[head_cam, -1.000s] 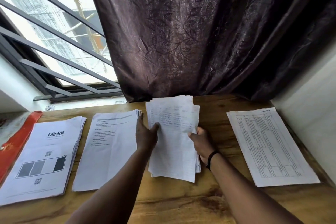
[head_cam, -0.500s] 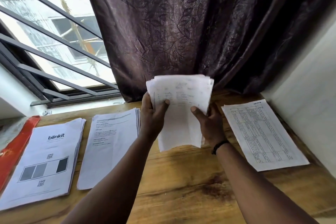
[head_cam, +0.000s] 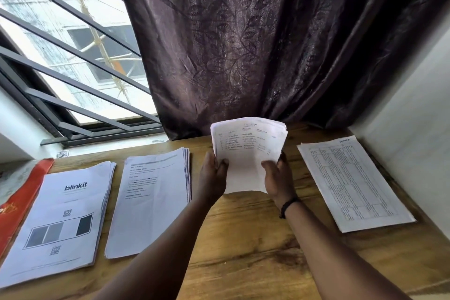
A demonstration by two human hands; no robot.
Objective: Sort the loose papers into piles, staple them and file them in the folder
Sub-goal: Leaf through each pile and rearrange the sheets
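Observation:
A stack of handwritten sheets (head_cam: 246,153) stands nearly upright above the middle of the wooden table (head_cam: 243,246). My left hand (head_cam: 213,175) grips its left edge and my right hand (head_cam: 277,175) grips its right edge, thumbs on the front. Three piles lie flat on the table: a "blinkit" pile (head_cam: 58,217) at the left, a printed-text pile (head_cam: 151,197) beside it, and a pile of printed tables (head_cam: 353,180) at the right. A red folder (head_cam: 22,197) lies at the far left edge, partly under the blinkit pile.
A dark patterned curtain (head_cam: 255,44) hangs behind the table. A barred window (head_cam: 68,61) fills the upper left. A white wall (head_cam: 414,110) closes the right side. A small crumpled scrap (head_cam: 62,153) lies on the sill.
Both hands lifted the handwritten stack off the table and stood it upright; its sheets, fanned out before, now sit squared together, and the stack has come lower than half a second ago.

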